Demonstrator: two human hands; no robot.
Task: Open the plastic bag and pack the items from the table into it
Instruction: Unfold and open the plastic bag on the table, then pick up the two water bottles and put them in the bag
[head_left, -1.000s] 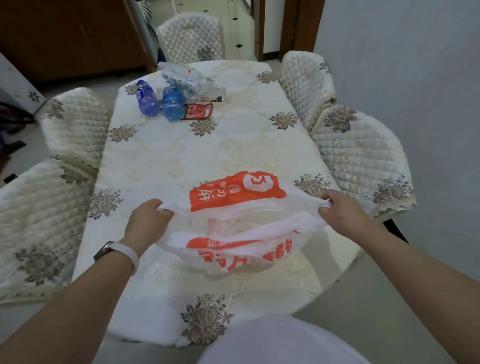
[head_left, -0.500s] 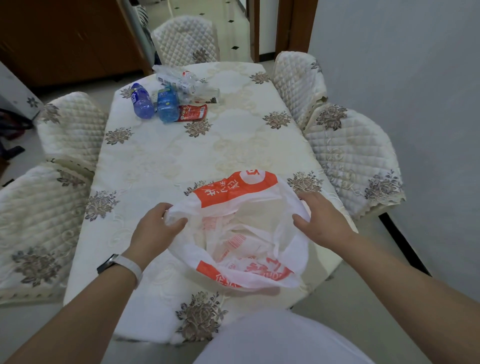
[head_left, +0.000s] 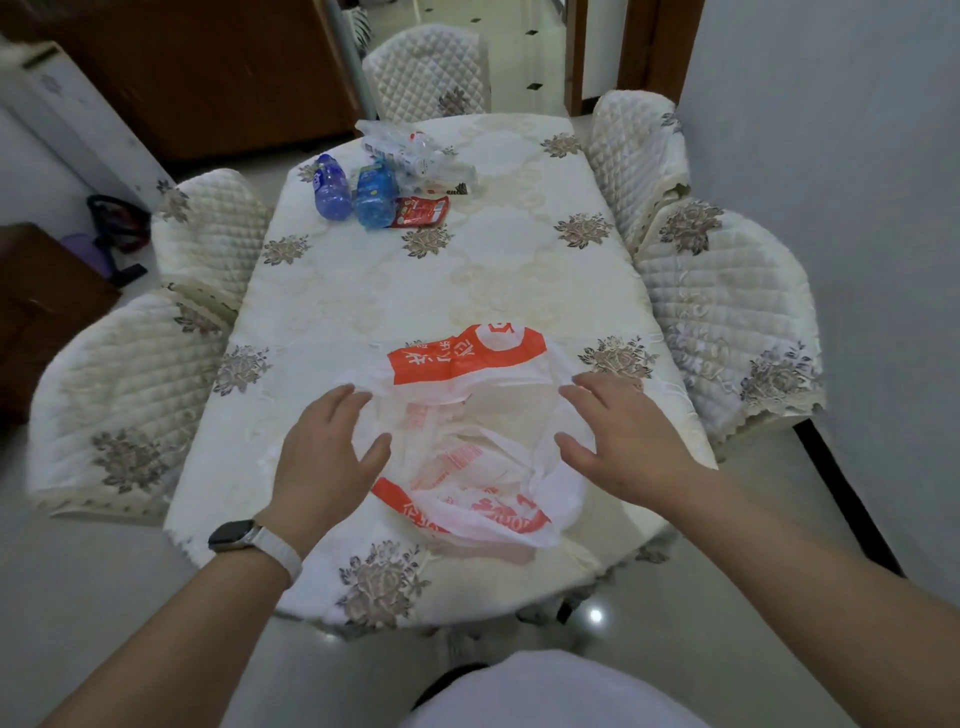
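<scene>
A white plastic bag with orange print lies with its mouth spread wide on the near end of the table. My left hand hovers at the bag's left rim with fingers spread and holds nothing. On the bag's right side, my right hand is spread the same way, fingers relaxed. At the far end lie two blue bottles, a red packet and a clear bag of bottles and packs.
Quilted cream chairs stand round the table: two on the left, two on the right, one at the far end. A white wall runs along the right. A wooden cabinet stands at the back left.
Both hands gripped the bag's handles and pulled them apart. They have since let go, and the bag now lies open on the table between my spread hands.
</scene>
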